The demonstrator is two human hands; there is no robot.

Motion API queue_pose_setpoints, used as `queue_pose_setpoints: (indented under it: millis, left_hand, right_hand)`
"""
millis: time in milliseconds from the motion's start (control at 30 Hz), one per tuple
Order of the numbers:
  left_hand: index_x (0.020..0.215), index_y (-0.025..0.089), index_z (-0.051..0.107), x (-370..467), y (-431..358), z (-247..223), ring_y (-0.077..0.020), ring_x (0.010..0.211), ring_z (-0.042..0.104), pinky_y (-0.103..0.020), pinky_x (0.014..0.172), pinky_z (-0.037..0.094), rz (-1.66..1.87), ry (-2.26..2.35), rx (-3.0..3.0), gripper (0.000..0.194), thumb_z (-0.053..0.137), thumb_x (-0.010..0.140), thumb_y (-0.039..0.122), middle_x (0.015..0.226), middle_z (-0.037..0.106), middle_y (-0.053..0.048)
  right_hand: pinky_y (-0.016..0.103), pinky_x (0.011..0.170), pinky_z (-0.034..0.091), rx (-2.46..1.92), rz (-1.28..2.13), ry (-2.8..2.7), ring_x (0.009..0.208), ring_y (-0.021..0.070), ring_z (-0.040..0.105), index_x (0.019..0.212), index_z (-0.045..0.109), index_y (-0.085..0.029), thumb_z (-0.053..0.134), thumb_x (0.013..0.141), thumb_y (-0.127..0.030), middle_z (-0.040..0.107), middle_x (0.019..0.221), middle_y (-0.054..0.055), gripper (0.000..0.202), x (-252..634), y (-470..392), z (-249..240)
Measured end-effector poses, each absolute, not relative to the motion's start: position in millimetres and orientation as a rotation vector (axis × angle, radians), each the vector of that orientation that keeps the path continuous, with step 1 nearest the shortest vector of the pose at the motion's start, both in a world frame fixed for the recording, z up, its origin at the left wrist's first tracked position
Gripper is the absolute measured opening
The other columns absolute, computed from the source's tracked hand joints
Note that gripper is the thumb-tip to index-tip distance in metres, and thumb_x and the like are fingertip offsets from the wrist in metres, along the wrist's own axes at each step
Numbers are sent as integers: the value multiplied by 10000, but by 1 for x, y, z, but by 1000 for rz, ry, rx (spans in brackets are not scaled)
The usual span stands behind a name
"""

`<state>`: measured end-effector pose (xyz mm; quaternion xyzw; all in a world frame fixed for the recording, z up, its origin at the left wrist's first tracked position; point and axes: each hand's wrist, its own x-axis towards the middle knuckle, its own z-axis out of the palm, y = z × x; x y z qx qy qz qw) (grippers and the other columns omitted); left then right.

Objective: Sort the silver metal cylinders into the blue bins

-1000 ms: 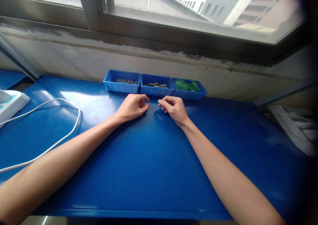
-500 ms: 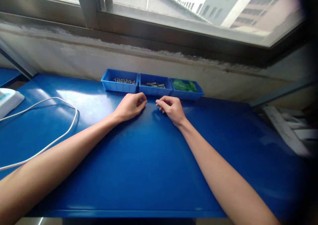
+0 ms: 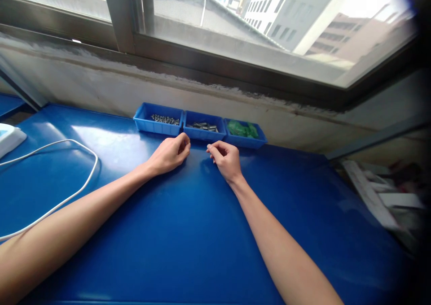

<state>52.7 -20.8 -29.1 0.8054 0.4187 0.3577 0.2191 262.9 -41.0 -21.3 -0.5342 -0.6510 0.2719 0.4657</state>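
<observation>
My left hand (image 3: 171, 153) is closed with thumb and fingertips together, just in front of the left blue bin (image 3: 158, 126), which holds small metal parts (image 3: 164, 119). Its fingertips hide whatever may be between them. To the right, my right hand (image 3: 226, 159) has its thumb and index finger pinched, in front of the middle blue bin (image 3: 202, 134) with metal cylindrical pieces (image 3: 204, 126). Anything in that pinch is too small to name. The right blue bin (image 3: 245, 141) contains green plastic-like material (image 3: 241, 128). The hands are apart from each other.
The blue table (image 3: 182, 237) runs up to the wall beneath a window. A white cable (image 3: 81, 186) curves over its left side, near a white device (image 3: 10, 139). White and grey items (image 3: 373, 193) lie at the far right.
The camera view has shifted, so the bins and hands appear lower and slightly further left. Both hands keep nearly the same pose, with a slightly wider gap between them.
</observation>
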Motion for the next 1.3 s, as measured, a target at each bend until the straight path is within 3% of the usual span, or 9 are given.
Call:
queue_pose_setpoints:
  millis: [67, 167, 267, 367, 467, 533, 767, 1033, 1300]
  left_hand:
    - [946, 199, 548, 53, -21, -30, -118, 553, 553, -236, 565, 364, 988, 1174, 2209, 50, 518, 958, 237, 648, 620, 32]
    - [945, 199, 558, 53, -21, -30, -113, 544, 558, -231, 566, 375, 1002, 1205, 2154, 72, 528, 963, 261, 640, 622, 36]
    - [1004, 195, 593, 53, -23, -29, -116, 547, 570, -230, 574, 395, 1007, 1239, 2091, 131, 523, 981, 303, 643, 636, 34]
    - [1216, 197, 595, 55, -23, -25, -122, 557, 576, -232, 596, 421, 1022, 1265, 2069, 273, 489, 1007, 337, 660, 646, 35]
    - [1449, 206, 476, 58, -22, -23, -122, 568, 586, -225, 616, 453, 1071, 1269, 2055, 458, 484, 1009, 335, 708, 658, 34]
    - [1478, 207, 465, 58, -21, -23, -119, 578, 595, -220, 617, 468, 1092, 1273, 2060, 493, 497, 1005, 342, 747, 668, 21]
    - [1258, 198, 622, 55, -16, -27, -113, 580, 630, -212, 564, 497, 1132, 1219, 1993, 367, 580, 976, 429, 897, 706, -35]
    - [976, 181, 660, 54, -16, -26, -155, 624, 707, -225, 591, 527, 1161, 1151, 1834, 309, 678, 920, 484, 758, 738, -37]
    - [884, 160, 666, 53, -13, -25, -171, 584, 700, -226, 548, 501, 1158, 1133, 1775, 377, 732, 861, 530, 656, 719, -37]
  right_hand:
    - [305, 627, 495, -1370, 330, -1578, 601, 154, 578, 778, 703, -193, 599, 906, -354, 676, 734, 33, 230, 261, -44, -21]
    - [357, 749, 563, -1413, -10, -1625, 713, 169, 631, 1075, 728, -201, 564, 907, -263, 698, 1139, 103, 242, 259, -45, -23]
    - [418, 904, 586, -1484, -94, -1731, 1016, 253, 678, 1336, 630, -209, 559, 890, -206, 603, 1383, 136, 452, 258, -41, -28]
    - [489, 1027, 552, -1536, -120, -1798, 1269, 323, 583, 1425, 554, -180, 547, 886, -159, 549, 1449, 163, 540, 258, -35, -32]
    - [507, 1051, 538, -1532, -140, -1842, 1294, 334, 561, 1403, 564, -160, 535, 907, -137, 543, 1440, 181, 497, 261, -32, -32]
    - [489, 1025, 553, -1529, -148, -1851, 1227, 319, 605, 1350, 599, -160, 533, 931, -139, 569, 1390, 178, 425, 264, -31, -31]
    - [406, 865, 587, -1557, -218, -1903, 977, 257, 674, 1132, 688, -171, 609, 945, -180, 615, 1150, 135, 203, 271, -33, -26]
    - [309, 696, 502, -1558, -371, -2010, 798, 199, 630, 974, 697, -196, 629, 943, -239, 650, 974, 79, 86, 271, -35, -23]
    - [319, 703, 491, -1522, -297, -2059, 815, 213, 652, 943, 696, -195, 613, 937, -245, 665, 963, 72, 97, 277, -37, -23]
